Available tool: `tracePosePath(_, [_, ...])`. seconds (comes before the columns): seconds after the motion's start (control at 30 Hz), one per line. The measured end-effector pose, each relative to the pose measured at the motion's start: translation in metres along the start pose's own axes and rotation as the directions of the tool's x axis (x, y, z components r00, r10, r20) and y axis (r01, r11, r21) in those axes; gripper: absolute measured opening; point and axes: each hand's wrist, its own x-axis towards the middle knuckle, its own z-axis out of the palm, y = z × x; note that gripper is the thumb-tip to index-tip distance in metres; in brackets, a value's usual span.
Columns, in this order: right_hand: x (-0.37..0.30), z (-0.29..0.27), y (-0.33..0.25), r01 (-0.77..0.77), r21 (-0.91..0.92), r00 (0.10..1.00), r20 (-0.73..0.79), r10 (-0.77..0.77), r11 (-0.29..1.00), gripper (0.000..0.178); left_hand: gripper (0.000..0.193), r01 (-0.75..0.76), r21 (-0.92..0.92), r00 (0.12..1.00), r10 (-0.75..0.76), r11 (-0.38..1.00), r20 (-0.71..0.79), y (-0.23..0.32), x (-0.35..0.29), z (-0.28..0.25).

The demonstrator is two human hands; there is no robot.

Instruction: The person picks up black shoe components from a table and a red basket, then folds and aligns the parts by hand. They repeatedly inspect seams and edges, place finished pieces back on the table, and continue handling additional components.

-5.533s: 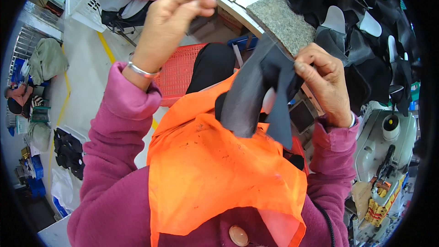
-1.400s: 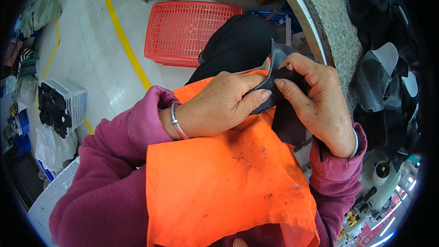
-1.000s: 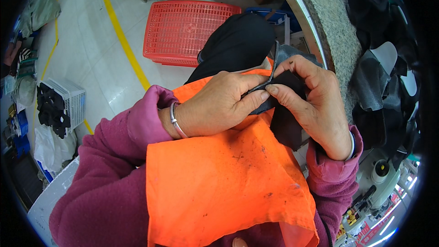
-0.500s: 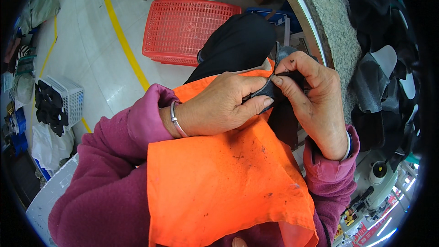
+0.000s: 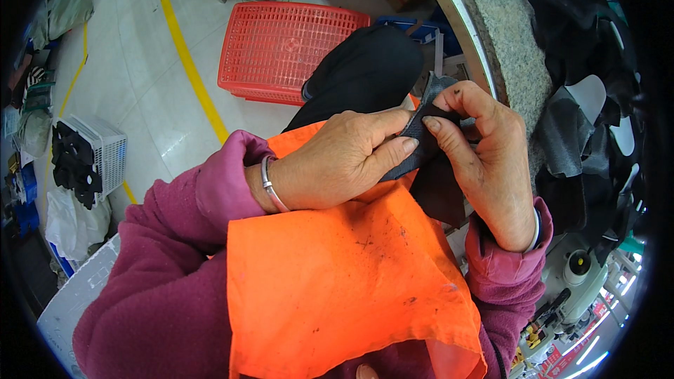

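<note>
A dark fabric piece (image 5: 414, 142), grey-black and woven-looking, is held between my two hands above my lap. My left hand (image 5: 344, 154), a silver bangle at its wrist, pinches its near left edge between thumb and forefinger. Opposite, my right hand (image 5: 484, 154) grips the upper right side of the piece with thumb and bent forefinger. A darker flap of the material hangs below, between the hands. Under my forearms lies an orange apron (image 5: 344, 274), stained with dark spots.
A red plastic basket (image 5: 288, 49) lies on the floor beyond my knee. At right is a stone slab (image 5: 505, 49) beside piled black cut pieces (image 5: 583, 133) and a sewing machine (image 5: 572, 288). A white crate (image 5: 109, 154) with black pieces stands at left.
The fabric piece has turned and spread open, so more of its flat grey face shows. My right fingers have shifted slightly right and down; my left hand has hardly moved.
</note>
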Motion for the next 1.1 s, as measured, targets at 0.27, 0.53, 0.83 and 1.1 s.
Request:
tracePosePath(0.27, [0.002,-0.001,-0.003,0.087,-0.053,0.995,-0.04,-0.089,0.995,0.014,0.019,-0.023,-0.015,1.0,0.023,1.0,0.0,0.004,0.0,0.0])
tracePosePath(0.53, [0.011,-0.006,-0.017,0.215,-0.343,0.941,-0.177,-0.287,0.915,0.023,0.025,-0.063,0.107,0.994,0.052,0.992,0.098,0.009,-0.001,-0.007])
tracePosePath(0.83, [0.034,-0.027,0.007,0.178,0.001,0.947,0.273,-0.171,0.984,0.016,0.028,-0.006,0.196,0.996,-0.012,0.981,0.088,0.015,-0.002,-0.016])
tracePosePath(1.1, [0.038,-0.022,0.015,0.048,0.029,0.96,0.276,-0.055,0.998,0.017,0.031,0.08,0.108,0.991,-0.09,0.991,0.095,0.0,-0.001,-0.016])
